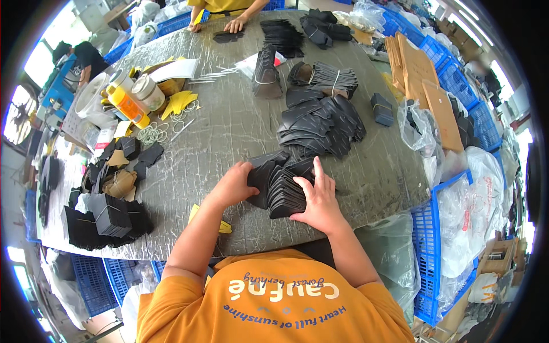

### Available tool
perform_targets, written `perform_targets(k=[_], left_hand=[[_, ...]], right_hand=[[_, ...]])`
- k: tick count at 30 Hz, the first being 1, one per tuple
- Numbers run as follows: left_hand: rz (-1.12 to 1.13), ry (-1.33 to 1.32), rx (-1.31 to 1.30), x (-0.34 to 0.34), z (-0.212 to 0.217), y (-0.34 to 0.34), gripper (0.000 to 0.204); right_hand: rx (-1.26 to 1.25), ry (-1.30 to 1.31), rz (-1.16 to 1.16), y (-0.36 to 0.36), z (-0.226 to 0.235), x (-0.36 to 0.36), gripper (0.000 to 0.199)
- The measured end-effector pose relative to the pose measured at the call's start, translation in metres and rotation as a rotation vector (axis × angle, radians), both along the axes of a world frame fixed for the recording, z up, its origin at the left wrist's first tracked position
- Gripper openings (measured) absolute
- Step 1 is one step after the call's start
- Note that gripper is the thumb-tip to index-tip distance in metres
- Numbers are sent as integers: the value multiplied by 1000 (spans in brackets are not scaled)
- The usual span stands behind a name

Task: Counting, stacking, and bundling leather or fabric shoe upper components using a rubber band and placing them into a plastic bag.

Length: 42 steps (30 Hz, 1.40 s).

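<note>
Fingers of both our hands press in on a fanned stack of black cut pieces (283,186) just below the middle of the frame: the left hand (233,186) curls around its left end, thumb tucked against the pieces, and the right hand (319,200) lies flat over its right side with fingers spread on top. We judge the pieces thin, light and flexible, likely to slide over one another, so the stack wants squeezing from both ends rather than lifting by one edge. Right of centre above it lies a larger loose heap of black pieces (320,123) on the grey table (229,131). We cannot tell the material, nor how many pieces the stack holds; its underside and our palms are hidden. At the upper left stand an orange bottle (127,103) and scattered rubber bands (151,134).
</note>
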State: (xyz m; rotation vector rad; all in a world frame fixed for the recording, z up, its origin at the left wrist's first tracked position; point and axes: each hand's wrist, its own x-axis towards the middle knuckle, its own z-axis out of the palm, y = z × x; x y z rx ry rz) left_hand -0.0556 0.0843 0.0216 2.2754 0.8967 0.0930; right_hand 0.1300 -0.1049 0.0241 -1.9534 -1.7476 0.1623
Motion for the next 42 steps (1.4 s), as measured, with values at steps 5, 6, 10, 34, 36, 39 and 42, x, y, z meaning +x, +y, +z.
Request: perform_targets(k=[5, 6, 10, 34, 36, 39, 42], left_hand=[[261, -420, -94, -26, 19, -11, 26], [161, -475, -107, -42, 21, -8, 26], [-481, -504, -217, -44, 57, -42, 28], [-232, -196, -177, 28, -11, 40, 51], [-204, -191, -191, 28, -10, 42, 45], [-167, -127, -312, 22, -5, 50, 38], [-238, -10, -318, 25, 9, 48, 35]], right_hand=[[13, 46, -13, 0, -1, 4, 110], [3, 23, -6, 0, 1, 5, 113], [-13, -25, 18, 1, 2, 7, 118], [14, 52, 52, -13, 5, 0, 113], [12, 76, 45, -12, 3, 1, 114], [56, 66, 63, -8, 10, 3, 117], [13, 35, 87, -5, 17, 6, 118]])
